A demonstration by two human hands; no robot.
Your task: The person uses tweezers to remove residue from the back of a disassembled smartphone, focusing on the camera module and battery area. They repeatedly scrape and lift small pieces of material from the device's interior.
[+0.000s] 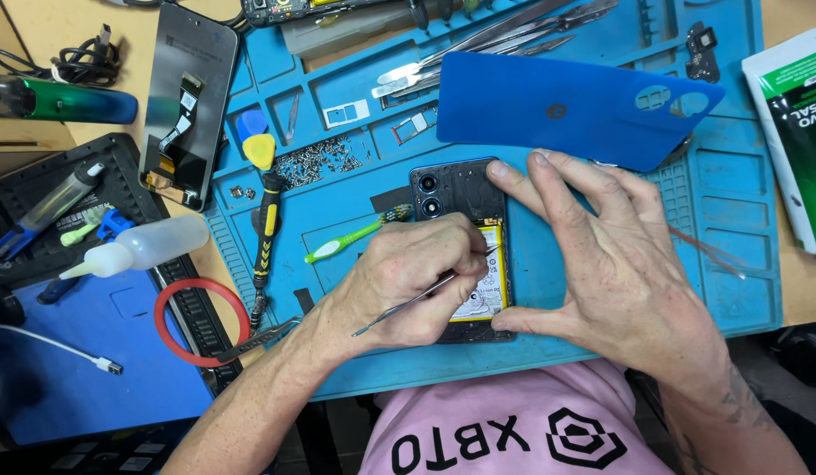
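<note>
Head view, single frame. Opened phone (465,207) lies back-up at centre of the frame on a blue moulded silicone work mat (733,264) covering the wooden counter (38,35). Its dark inner frame, two round camera lenses and part of a yellow-edged battery (491,290) are exposed.

Left hand (408,286): fingers curled and pressed together, pinching a thin, flat metal spudger (408,303). The tool's tip meets the phone near the top of the battery; the handle end runs down-left out of the fist.

Right hand (610,264): fingers spread, nothing pinched. Fingertip pads rest on the phone's upper right corner and the thumb presses its lower right edge, bracing the body against the mat.

Surroundings:
- Glossy blue plastic back cover (566,110), with rounded camera cut-outs, upper right of centre, just above the right hand.
- Detached display panel (188,101), black glass with flex ribbon, upper left.
- Green toothbrush (351,237) just left of the phone.
- Black-and-yellow screwdriver (265,233) and a heap of tiny screws (315,163), left of centre.
- Translucent squeeze bottle (144,246) and a red ring (201,321) at lower left.
- Steel tweezers (496,40) along the top edge.
</note>
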